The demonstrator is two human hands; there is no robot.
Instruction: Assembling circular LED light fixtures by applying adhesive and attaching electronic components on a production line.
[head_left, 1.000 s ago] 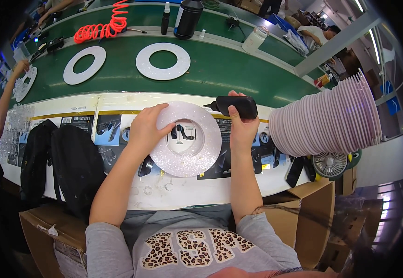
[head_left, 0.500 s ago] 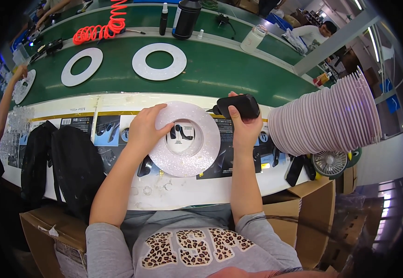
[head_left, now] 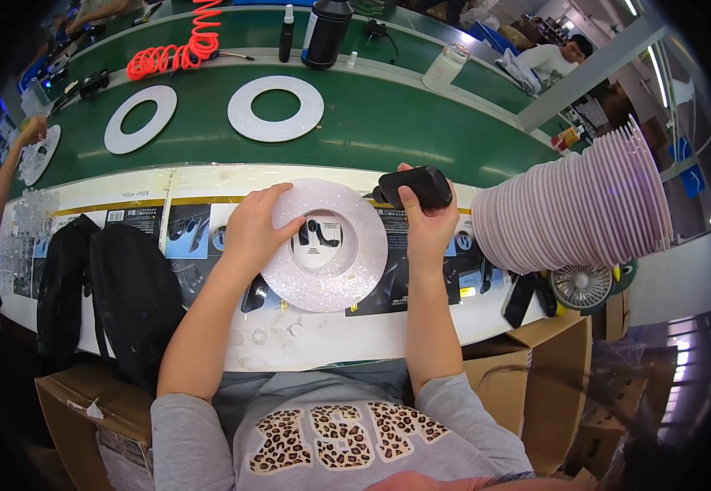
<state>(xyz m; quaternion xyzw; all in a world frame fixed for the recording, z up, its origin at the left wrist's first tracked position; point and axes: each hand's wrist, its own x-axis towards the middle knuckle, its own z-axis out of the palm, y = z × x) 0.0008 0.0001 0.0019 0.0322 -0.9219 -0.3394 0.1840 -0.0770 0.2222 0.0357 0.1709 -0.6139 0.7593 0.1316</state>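
A speckled white ring (head_left: 355, 282) lies on the covered worktop in front of me, and through its hole printed sheet shows. My left hand (head_left: 256, 225) grips its left side, thumb at the inner edge and fingers along the outer rim. My right hand (head_left: 431, 217) is wrapped round a small black squeeze bottle (head_left: 421, 188), held tilted with its narrow tip pointing left at the ring's upper right edge. Whether the tip touches the ring I cannot tell.
Two flat white rings (head_left: 245, 110) lie on the green conveyor belt. A tall stack of white rings (head_left: 572, 200) leans at right, beside a small fan (head_left: 582, 286). Black bags (head_left: 135, 278) lie left. Another person's hand (head_left: 35, 129) holds a ring at far left.
The black bottle and my right hand have shifted slightly left. The rings on the green belt have moved a little left. My left hand stays on its ring.
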